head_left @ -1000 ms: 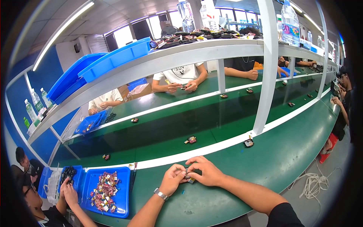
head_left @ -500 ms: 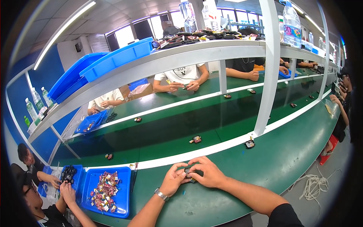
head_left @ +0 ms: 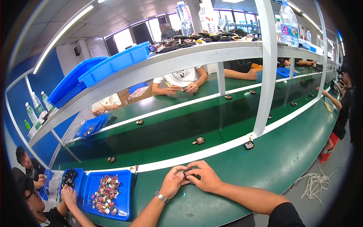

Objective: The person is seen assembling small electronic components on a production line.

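Both of my hands meet over the near green worktop. Between their fingertips is a small black plastic casing (head_left: 186, 173), mostly covered by the fingers. My left hand (head_left: 174, 183), with a metal watch on its wrist, pinches the casing from the left. From the right, my right hand (head_left: 207, 178) curls its fingers and thumb over it. A tiny light-blue scrap (head_left: 184, 194) lies on the worktop just below the hands. Left of my left forearm stands a blue tray (head_left: 128, 196) with a heap of small reddish parts (head_left: 106, 195) bearing white and yellow bits.
Beyond a white rail runs a green conveyor belt (head_left: 166, 145) carrying several small assemblies. A black assembly (head_left: 248, 145) sits beside the white post (head_left: 267, 75). Overhead, a shelf (head_left: 189, 53) holds blue trays, bottles and piled parts. Co-workers sit at left, across and far right.
My fingers have shifted slightly around the casing, which both hands still hold. The assemblies on the belt have moved slightly right. At far right, a person's arm now reaches toward the belt.
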Motion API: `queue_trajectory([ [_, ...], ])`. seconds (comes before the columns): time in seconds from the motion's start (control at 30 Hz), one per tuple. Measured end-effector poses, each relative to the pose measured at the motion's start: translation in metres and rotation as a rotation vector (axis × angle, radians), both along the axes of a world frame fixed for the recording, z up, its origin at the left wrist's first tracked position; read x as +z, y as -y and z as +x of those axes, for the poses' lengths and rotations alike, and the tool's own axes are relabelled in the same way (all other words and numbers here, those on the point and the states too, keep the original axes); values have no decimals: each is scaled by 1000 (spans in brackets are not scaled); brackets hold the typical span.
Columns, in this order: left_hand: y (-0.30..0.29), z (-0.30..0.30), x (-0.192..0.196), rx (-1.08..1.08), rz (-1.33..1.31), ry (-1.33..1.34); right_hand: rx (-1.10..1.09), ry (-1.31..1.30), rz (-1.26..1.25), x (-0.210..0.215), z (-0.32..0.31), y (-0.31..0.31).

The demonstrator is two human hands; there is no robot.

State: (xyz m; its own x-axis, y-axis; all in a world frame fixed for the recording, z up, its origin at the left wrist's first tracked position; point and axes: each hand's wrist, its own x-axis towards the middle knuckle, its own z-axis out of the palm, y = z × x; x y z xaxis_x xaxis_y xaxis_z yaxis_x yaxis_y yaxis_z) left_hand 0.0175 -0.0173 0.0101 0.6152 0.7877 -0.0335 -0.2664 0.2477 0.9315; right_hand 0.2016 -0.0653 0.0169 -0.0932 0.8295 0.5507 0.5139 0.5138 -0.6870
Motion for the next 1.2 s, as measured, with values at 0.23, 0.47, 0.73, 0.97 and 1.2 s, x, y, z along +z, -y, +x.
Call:
queue_trajectory([
  [0.23,-1,0,0,11,1,14,-2,-31,-51,-2,-2,1],
  [0.47,-2,-1,-2,4,-10,30,-12,-40,-67,-1,-3,2],
  [0.73,2,1,-2,45,36,13,55,-107,-51,4,-6,4],
  [0.97,2,0,-1,4,38,62,20,-67,-39,2,-4,3],
  [1.2,0,3,-7,45,79,31,72,-111,-76,6,-5,1],
])
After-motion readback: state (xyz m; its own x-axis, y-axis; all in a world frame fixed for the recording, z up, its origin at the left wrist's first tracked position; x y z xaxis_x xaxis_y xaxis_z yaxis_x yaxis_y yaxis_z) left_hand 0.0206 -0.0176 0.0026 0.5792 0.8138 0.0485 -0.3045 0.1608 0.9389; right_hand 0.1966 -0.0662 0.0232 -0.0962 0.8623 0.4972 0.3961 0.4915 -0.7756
